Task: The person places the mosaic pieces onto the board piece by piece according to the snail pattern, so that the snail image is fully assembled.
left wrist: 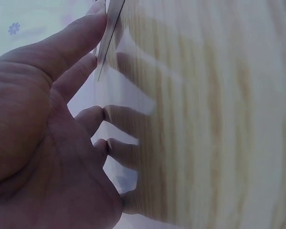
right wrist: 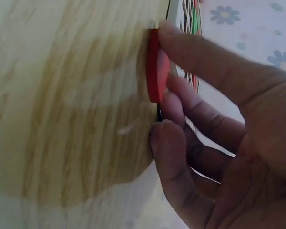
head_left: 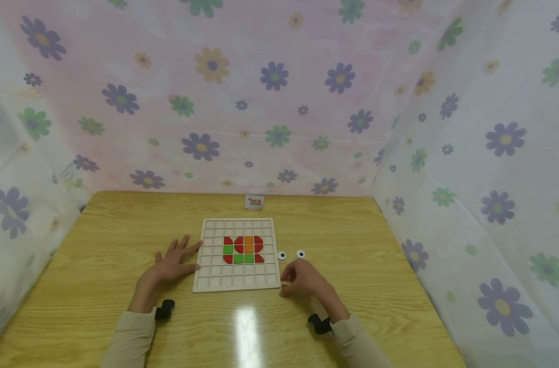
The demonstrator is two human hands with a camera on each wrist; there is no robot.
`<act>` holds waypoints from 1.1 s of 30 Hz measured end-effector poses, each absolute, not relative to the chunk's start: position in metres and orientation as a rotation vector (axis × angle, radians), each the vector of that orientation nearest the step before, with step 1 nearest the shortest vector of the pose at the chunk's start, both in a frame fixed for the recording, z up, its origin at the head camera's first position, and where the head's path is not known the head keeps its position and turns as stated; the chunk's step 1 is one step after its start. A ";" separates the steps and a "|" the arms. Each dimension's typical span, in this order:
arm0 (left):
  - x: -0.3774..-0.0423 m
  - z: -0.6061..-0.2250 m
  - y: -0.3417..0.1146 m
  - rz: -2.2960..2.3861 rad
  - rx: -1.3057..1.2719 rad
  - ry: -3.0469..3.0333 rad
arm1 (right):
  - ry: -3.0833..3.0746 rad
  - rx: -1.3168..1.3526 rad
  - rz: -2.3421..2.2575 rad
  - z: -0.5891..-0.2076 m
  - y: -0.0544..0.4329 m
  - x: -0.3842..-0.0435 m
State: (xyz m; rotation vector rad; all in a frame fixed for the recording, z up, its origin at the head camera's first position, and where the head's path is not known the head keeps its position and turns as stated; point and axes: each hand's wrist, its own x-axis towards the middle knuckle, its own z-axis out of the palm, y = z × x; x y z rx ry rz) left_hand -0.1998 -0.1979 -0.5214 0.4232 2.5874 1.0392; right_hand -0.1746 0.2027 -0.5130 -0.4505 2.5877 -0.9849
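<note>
A square wooden grid board (head_left: pixel 215 280) lies on the table, with red, green and orange tiles (head_left: pixel 248 247) set in its middle cells. My left hand (head_left: pixel 172 263) rests at the board's left edge, fingers spread, index fingertip and thumb touching the frame. Beside the lower right corner, my right hand (head_left: pixel 303 280) pinches a red tile (right wrist: pixel 154 67) with a curved side between thumb and fingers, low at the tabletop. The hand mostly hides that tile in the head view. Two round white eye pieces with black dots, a left one (head_left: pixel 282 255) and a right one (head_left: pixel 300 254), lie just beyond the right hand.
Behind the board, a small picture card (head_left: pixel 254 201) shows a coloured figure on a grid. The wood-grain table (head_left: pixel 136 225) ends at flower-printed sheets (head_left: pixel 242 102) at the back and sides. A black wrist device (head_left: pixel 165 309) sits at each sleeve.
</note>
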 end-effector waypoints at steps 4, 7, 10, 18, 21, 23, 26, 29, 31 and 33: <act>-0.200 -0.520 -0.198 1.035 0.415 2.586 | 2.595 -0.417 -1.017 -0.512 0.203 -0.171; -0.200 -0.521 -0.198 1.042 0.406 2.585 | 2.612 -0.397 -1.012 -0.514 0.204 -0.169; -0.201 -0.521 -0.198 1.046 0.406 2.588 | 2.644 -0.390 -0.994 -0.516 0.205 -0.168; -0.202 -0.521 -0.197 1.043 0.400 2.583 | 2.673 -0.412 -0.956 -0.516 0.211 -0.168; -0.201 -0.520 -0.197 1.048 0.395 2.583 | 2.632 -0.427 -0.962 -0.514 0.214 -0.168; -0.201 -0.520 -0.197 1.050 0.399 2.586 | 2.607 -0.442 -0.972 -0.513 0.215 -0.168; -0.200 -0.519 -0.197 1.042 0.402 2.589 | 2.604 -0.463 -0.985 -0.512 0.215 -0.166; -0.200 -0.518 -0.197 1.042 0.409 2.588 | 2.623 -0.458 -1.000 -0.514 0.215 -0.163; -0.199 -0.517 -0.196 1.042 0.410 2.587 | 2.648 -0.464 -0.992 -0.514 0.214 -0.161; -0.198 -0.517 -0.195 1.039 0.407 2.586 | 2.673 -0.468 -0.975 -0.515 0.214 -0.159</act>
